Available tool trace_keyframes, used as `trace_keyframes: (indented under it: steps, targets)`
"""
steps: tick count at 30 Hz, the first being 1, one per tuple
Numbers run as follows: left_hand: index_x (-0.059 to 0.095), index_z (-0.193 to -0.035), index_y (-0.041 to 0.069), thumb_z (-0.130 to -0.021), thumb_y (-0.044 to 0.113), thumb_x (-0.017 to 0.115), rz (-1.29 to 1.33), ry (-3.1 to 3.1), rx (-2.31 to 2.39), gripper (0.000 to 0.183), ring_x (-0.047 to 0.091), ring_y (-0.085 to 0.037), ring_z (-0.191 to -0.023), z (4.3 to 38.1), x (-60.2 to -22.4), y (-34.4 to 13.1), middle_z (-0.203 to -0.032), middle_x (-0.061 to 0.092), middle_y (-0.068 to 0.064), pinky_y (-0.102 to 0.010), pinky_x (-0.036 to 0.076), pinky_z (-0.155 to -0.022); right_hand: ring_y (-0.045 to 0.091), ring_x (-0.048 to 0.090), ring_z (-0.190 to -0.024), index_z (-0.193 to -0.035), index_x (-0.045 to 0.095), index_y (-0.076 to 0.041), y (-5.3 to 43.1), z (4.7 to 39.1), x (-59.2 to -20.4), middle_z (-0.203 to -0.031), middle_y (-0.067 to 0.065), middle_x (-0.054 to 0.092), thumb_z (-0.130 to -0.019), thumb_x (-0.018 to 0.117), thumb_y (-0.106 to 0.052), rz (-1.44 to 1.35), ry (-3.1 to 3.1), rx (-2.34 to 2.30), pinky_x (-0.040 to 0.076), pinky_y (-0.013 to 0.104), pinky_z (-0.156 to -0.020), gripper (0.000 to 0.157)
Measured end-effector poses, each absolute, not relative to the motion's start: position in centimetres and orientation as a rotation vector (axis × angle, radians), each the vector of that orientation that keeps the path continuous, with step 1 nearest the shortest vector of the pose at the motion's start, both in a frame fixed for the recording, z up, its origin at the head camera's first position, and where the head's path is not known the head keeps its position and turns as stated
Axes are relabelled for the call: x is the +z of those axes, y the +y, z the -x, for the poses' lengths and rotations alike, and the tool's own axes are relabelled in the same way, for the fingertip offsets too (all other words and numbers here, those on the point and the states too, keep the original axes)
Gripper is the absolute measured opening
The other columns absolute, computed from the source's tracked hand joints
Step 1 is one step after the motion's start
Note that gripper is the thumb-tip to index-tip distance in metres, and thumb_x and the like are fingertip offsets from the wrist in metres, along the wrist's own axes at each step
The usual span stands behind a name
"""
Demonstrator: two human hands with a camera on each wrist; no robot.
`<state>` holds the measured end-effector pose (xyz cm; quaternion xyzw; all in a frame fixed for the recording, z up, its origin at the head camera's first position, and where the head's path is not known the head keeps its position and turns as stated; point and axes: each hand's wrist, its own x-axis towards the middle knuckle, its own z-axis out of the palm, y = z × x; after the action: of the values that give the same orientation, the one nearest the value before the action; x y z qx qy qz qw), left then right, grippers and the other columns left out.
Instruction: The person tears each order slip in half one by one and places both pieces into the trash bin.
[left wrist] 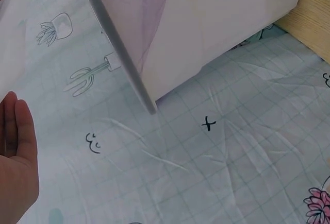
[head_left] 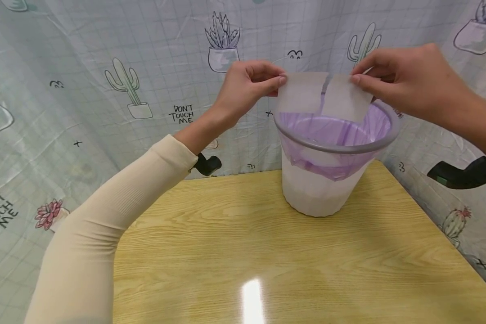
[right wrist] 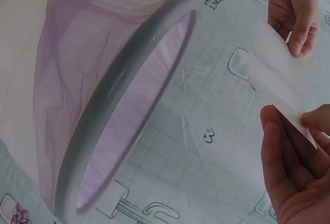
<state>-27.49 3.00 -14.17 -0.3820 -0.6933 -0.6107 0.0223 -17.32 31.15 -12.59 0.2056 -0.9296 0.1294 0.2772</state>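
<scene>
Above a white bin (head_left: 317, 193), my two hands hold white paper with a ragged tear down its middle. Whether the tear runs all the way through I cannot tell. My left hand (head_left: 243, 87) pinches the upper corner of the left part of the paper (head_left: 300, 92) between thumb and fingers. The right part of the paper (head_left: 345, 96) is pinched at its upper edge by my right hand (head_left: 413, 78). In the right wrist view both hands, the left hand (right wrist: 294, 13) and the right hand (right wrist: 294, 167), grip the paper (right wrist: 273, 74) beside the bin's mouth.
A purple bag (head_left: 320, 128) lines the bin and folds over outside, under a grey rim (head_left: 332, 147). The bin stands at the back right of a wood-grain table (head_left: 227, 243). Behind hangs a cactus-print curtain (head_left: 166, 49). Dark wrist devices (head_left: 463, 174) jut below the forearms.
</scene>
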Motion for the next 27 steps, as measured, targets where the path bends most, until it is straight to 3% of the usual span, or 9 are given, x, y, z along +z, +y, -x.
trace_keyframes:
  steps: [12,18,27]
  targets:
    - [0.075,-0.105,-0.006,-0.093,0.003,0.073,1.19,-2.169,-1.925,0.014,0.073,-0.024,-0.091,27.9,-14.0,3.1,-0.099,0.076,-0.013,-0.033,0.059,-0.087,-0.026,0.044,-0.069,-0.114,0.073,-0.004,31.2,17.7,-12.5,-0.097,0.019,0.076,-0.102,0.064,-0.016,-0.55,-2.516,0.356,0.035,0.009,-0.056,0.019]
    - [0.075,-0.104,-0.005,-0.093,0.003,0.074,1.175,-2.193,-1.923,0.014,0.072,-0.023,-0.09,28.2,-13.8,3.4,-0.097,0.075,-0.012,-0.032,0.059,-0.087,-0.02,0.047,-0.065,-0.116,0.072,-0.004,31.1,17.9,-12.5,-0.097,0.02,0.076,-0.102,0.064,-0.017,-0.543,-2.524,0.367,0.034,0.013,-0.05,0.021]
    - [0.075,-0.104,-0.004,-0.093,0.004,0.074,1.213,-2.226,-1.852,0.013,0.071,-0.022,-0.088,28.7,-13.5,3.6,-0.095,0.075,-0.011,-0.032,0.058,-0.086,-0.023,0.045,-0.066,-0.116,0.072,-0.004,31.2,18.1,-12.5,-0.096,0.019,0.076,-0.103,0.063,-0.017,-0.545,-2.52,0.365,0.035,0.011,-0.052,0.02]
